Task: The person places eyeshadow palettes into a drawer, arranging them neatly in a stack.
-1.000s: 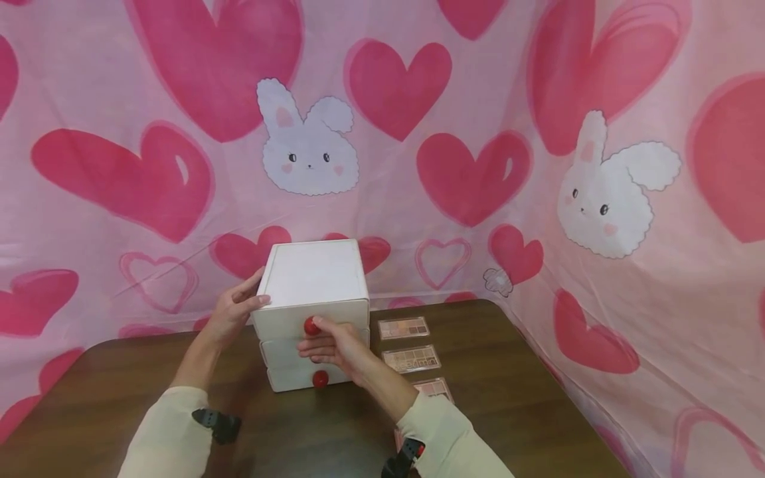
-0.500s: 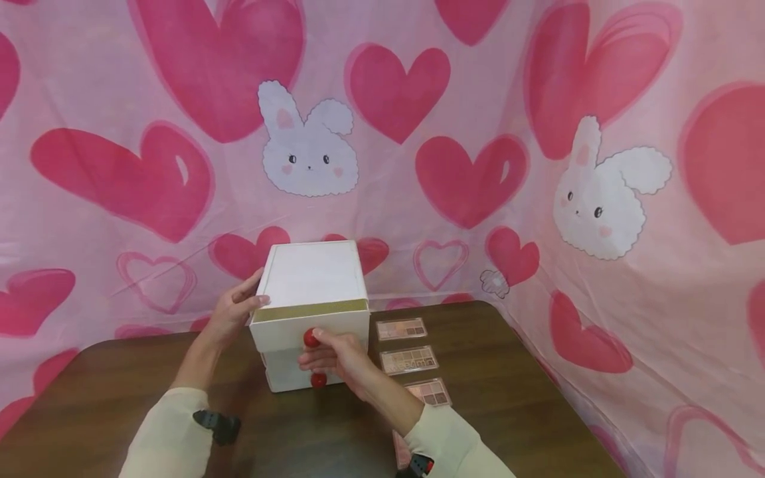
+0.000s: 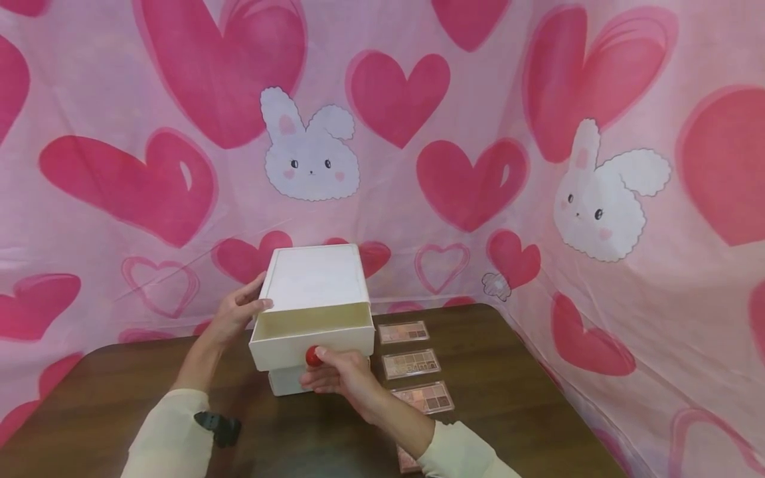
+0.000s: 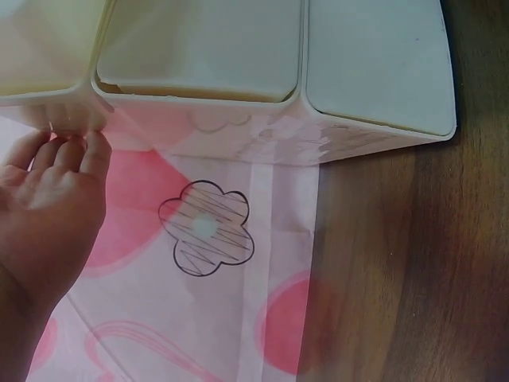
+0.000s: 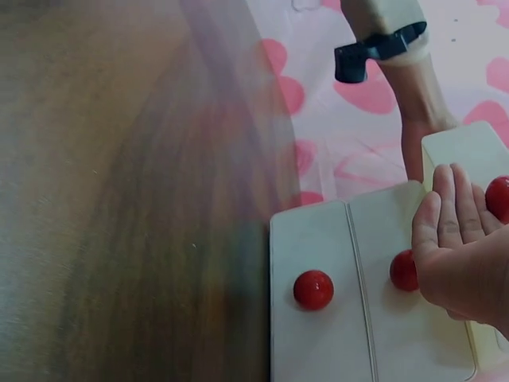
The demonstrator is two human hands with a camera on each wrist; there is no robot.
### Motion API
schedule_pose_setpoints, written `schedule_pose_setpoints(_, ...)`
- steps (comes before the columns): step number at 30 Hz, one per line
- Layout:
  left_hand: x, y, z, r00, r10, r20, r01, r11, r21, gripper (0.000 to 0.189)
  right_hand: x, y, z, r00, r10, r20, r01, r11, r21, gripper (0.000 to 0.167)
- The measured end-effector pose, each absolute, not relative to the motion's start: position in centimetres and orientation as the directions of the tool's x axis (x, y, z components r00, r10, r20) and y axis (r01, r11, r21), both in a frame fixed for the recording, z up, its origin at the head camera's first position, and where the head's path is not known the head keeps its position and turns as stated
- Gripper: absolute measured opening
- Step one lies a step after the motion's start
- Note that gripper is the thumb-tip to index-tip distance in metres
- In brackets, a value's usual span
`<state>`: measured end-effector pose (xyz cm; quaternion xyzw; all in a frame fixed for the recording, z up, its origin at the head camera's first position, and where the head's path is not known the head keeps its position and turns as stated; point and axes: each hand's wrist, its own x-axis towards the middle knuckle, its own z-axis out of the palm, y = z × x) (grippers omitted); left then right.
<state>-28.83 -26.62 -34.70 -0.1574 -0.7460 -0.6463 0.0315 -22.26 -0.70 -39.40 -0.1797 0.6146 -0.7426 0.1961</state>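
Note:
A white drawer box (image 3: 313, 275) with stacked drawers stands on the table. Its top drawer (image 3: 277, 353) is pulled partway out, and the pale yellow inside shows bare in the visible part. My right hand (image 3: 355, 388) pinches that drawer's round red knob (image 3: 313, 356), thumb on top, the other fingers stretched out below. Two lower red knobs (image 5: 313, 290) show in the right wrist view, on drawers that are closed. My left hand (image 3: 233, 315) rests against the box's left side, thumb at the top front corner; in the left wrist view its fingers (image 4: 67, 155) press the side wall.
Several flat makeup palettes (image 3: 411, 363) lie in a column on the brown wooden table (image 3: 508, 398), right of the box. A pink cloth (image 3: 388, 219) with hearts and rabbits hangs behind and to the right. Black straps (image 3: 218, 427) sit on the sleeves.
The top drawer has slid out toward me, from closed to partly open, my right hand moving with its knob. My left hand has stayed at the box's side.

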Motion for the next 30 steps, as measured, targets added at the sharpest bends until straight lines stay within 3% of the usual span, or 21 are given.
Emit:
schedule_pose_setpoints(22, -28.8, -26.5, -34.7, -0.965, 0.14, 0.223, 0.249, 0.212, 0.945, 0.074, -17.4, 0.7, -39.9, -0.814, -0.581, 0.032, 0.094, -0.186, -0.978, 0.054)
schedule_pose_setpoints(30, -28.7, -26.4, -34.8, -0.961, 0.145, 0.234, 0.259, 0.191, 0.947, 0.074, -15.5, 1.3, -40.5, -0.76, -0.639, 0.12, 0.032, -0.22, -0.975, 0.061)
